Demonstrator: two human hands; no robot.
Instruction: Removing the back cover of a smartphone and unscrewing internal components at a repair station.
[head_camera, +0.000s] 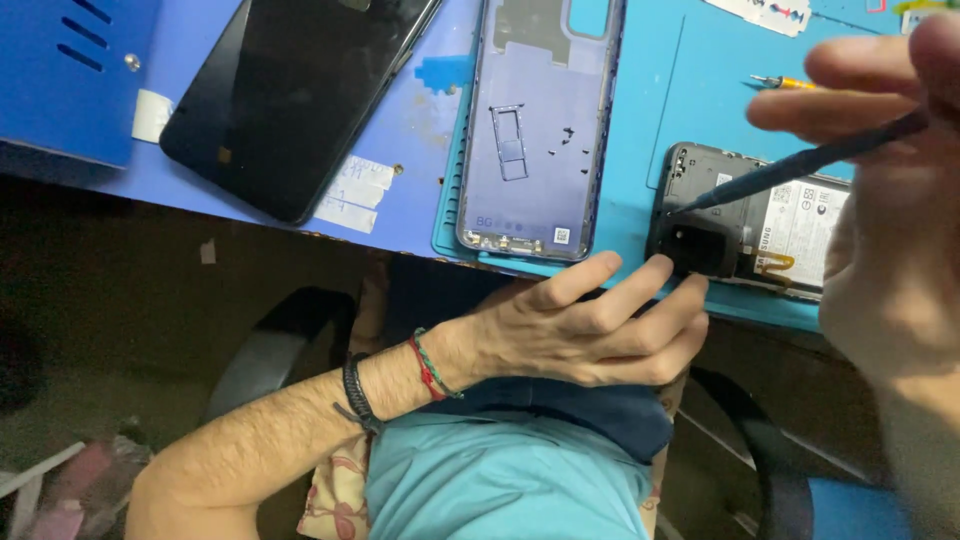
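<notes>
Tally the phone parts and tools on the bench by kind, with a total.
Opened phone, steadied by the left hand: 1
Black phone, screen up: 1
Back cover: 1
Dark tool in the right hand: 1
Yellow tool: 1
Total: 5

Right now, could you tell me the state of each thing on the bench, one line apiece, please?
Opened phone: back off, battery and board exposed, lying flat on the mat.
Back cover: removed, inner side up, tiny screws resting in it.
Black phone: screen dark, lying flat.
Dark pointed tool: held in the right hand, tip on the opened phone.
Left hand: fingertips steadying the opened phone's corner.
</notes>
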